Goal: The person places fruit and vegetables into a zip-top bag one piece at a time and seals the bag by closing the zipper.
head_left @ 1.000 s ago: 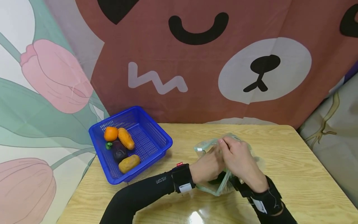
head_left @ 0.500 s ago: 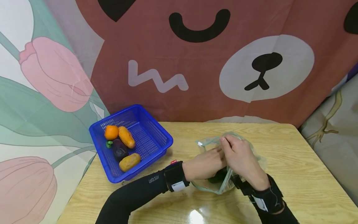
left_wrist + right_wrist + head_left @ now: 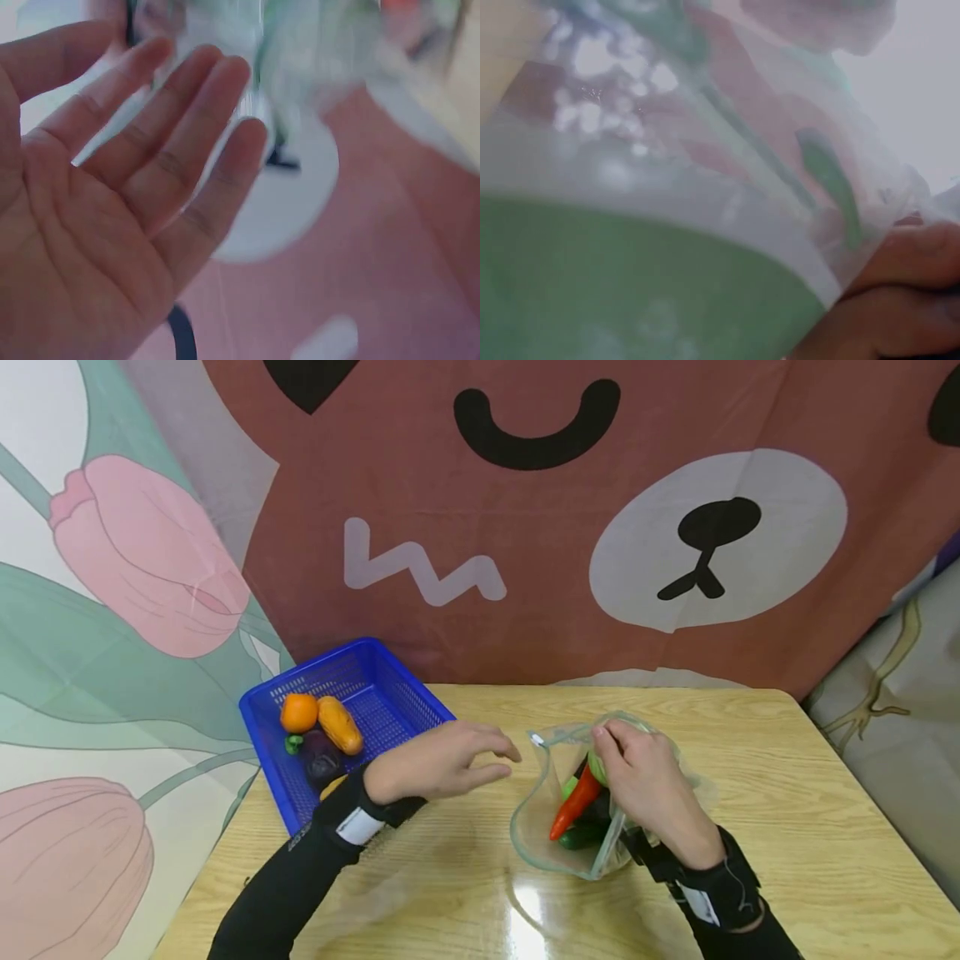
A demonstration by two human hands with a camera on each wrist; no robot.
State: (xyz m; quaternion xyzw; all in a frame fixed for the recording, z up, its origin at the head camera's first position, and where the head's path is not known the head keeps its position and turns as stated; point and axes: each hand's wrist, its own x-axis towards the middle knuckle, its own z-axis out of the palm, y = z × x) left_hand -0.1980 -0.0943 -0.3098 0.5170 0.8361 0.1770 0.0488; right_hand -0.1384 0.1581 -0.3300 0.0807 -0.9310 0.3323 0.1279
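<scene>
My right hand grips the rim of a clear bag with pale green edging, which stands on the table with its mouth open. Inside lie a long red chili pepper, a dark green cucumber and other green and dark vegetables, partly hidden by the hand. Between bag and basket, my left hand hovers with fingers spread and nothing in them; the left wrist view shows its bare palm. In the right wrist view, fingers pinch the see-through plastic.
At the left stands a blue plastic basket holding an orange fruit, a yellow-orange oblong vegetable, a dark purple eggplant and a yellow potato-like piece mostly behind the left forearm. A printed cloth hangs behind the wooden table.
My left hand has come out of the bag and swung left toward the basket, uncovering the red pepper and green vegetables. My right hand keeps holding the bag's rim.
</scene>
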